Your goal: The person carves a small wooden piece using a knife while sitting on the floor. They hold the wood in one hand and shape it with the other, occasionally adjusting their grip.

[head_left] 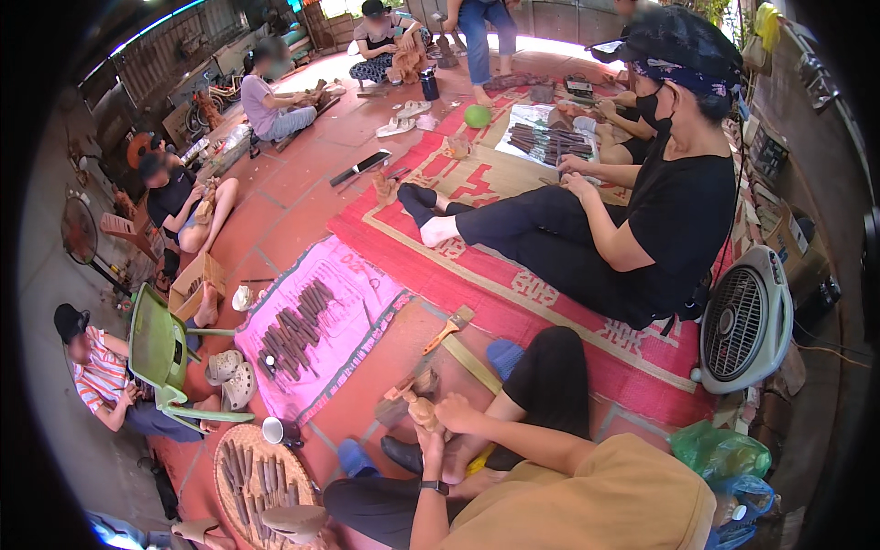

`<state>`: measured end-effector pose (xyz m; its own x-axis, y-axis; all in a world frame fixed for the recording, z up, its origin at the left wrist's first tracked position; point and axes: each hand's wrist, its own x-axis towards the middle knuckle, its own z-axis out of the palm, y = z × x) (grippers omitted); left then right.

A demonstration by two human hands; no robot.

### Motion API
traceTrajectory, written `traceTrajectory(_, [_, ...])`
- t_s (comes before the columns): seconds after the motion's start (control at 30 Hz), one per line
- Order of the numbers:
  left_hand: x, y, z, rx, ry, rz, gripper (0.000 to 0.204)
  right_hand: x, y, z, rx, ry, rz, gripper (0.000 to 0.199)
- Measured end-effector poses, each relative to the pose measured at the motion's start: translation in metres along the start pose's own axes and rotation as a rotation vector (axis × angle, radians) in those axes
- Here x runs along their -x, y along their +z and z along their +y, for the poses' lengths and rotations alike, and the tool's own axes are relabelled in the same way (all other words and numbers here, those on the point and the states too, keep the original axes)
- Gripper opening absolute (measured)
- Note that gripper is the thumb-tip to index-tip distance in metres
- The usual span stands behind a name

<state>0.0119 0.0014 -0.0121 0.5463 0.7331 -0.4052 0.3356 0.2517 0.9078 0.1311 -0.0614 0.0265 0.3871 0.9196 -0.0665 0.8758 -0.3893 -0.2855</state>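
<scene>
A small light-brown wooden carving [423, 412] stands upright in my left hand [432, 447], whose fingers close around its lower part. My right hand [458, 414] is closed against the carving's right side; whatever its fingers hold is too small to make out. Just beyond my hands, a rough wooden block [396, 409] lies on the red tiles, with another wooden piece [423, 382] next to it. A flat brush [448, 330] with an orange handle rests farther off. My legs are folded around the work.
Many carving tools lie on a pink cloth [371, 307] to the left, more in a woven basket [225, 458] beside a mug [278, 431]. A box fan [747, 316] stands right. On the red mat [587, 339], a person in black works; others sit farther off.
</scene>
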Motion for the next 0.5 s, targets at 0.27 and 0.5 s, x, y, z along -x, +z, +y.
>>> traceTrajectory(0.27, [0.007,-0.001,0.005,0.032,0.049,0.005,0.080,0.004,-0.011,-0.007,-0.011,-0.094,0.006,0.021])
traceTrajectory(0.5, [0.003,-0.007,-0.003,0.042,0.068,0.013,0.079,-0.003,-0.009,-0.006,0.002,-0.074,-0.063,0.020])
